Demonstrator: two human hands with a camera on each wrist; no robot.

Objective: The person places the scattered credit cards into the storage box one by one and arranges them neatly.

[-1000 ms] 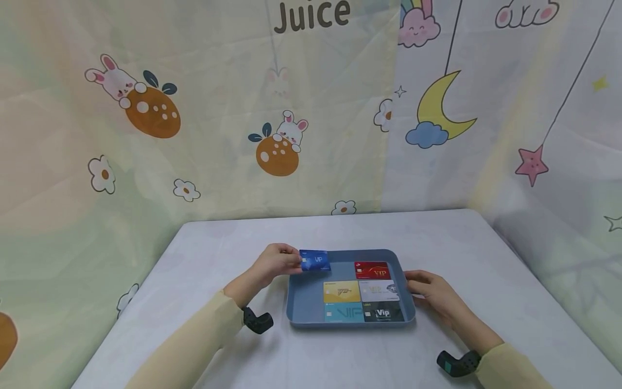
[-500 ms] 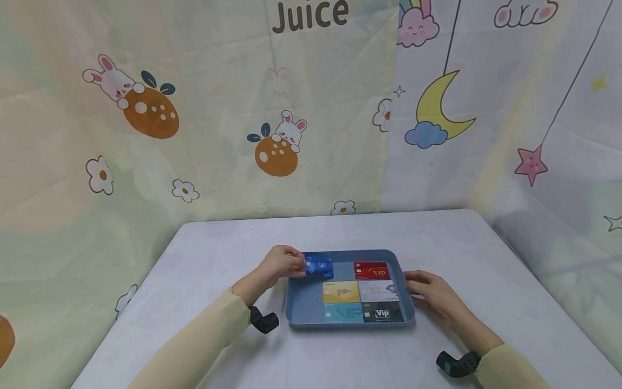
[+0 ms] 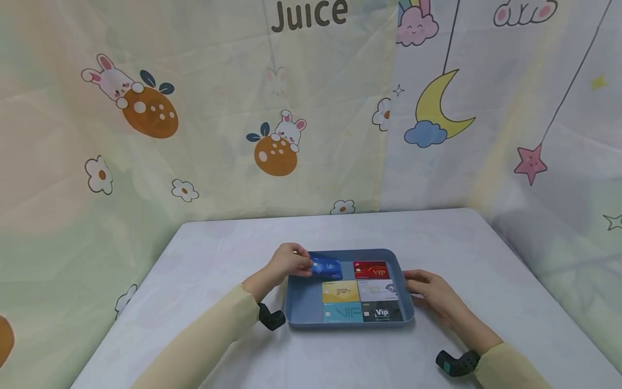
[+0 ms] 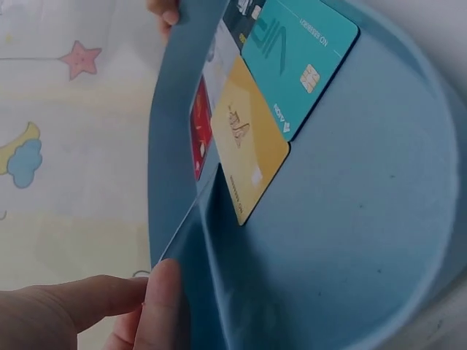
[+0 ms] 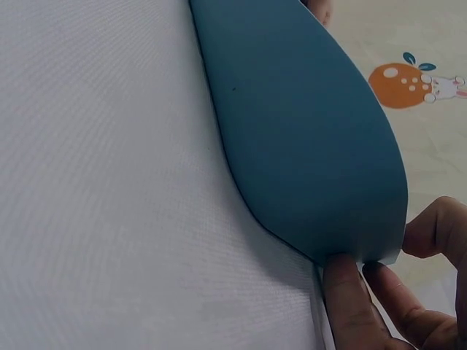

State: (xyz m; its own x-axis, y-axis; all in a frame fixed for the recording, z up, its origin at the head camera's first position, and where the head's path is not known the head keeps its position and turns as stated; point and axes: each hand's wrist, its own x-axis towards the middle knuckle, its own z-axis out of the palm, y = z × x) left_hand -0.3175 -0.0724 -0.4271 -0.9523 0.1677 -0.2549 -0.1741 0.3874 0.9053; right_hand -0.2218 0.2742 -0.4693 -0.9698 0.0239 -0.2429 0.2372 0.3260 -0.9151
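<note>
My left hand (image 3: 291,260) pinches a blue VIP card (image 3: 326,267) by its left end, between thumb and fingers. The card is tilted over the back left part of a blue-grey tray (image 3: 303,308). Seen edge-on in the left wrist view, it comes close to the yellow card (image 4: 248,146). My right hand (image 3: 430,292) holds the tray's right rim, with fingertips (image 5: 346,281) against the outer wall. Inside the tray lie a red card (image 3: 371,269), a white card (image 3: 378,290), a teal card (image 3: 342,312) and a black card (image 3: 383,311), beside the yellow one.
The tray stands on a white-covered table (image 3: 233,237). Printed curtains with cartoon rabbits and a moon (image 3: 439,108) hang behind and beside it. Each wrist wears a black device, such as the left one (image 3: 271,317).
My left hand has moved the blue card rightward and slightly down, from the tray's back left corner toward the red card. My right hand has stayed at the rim.
</note>
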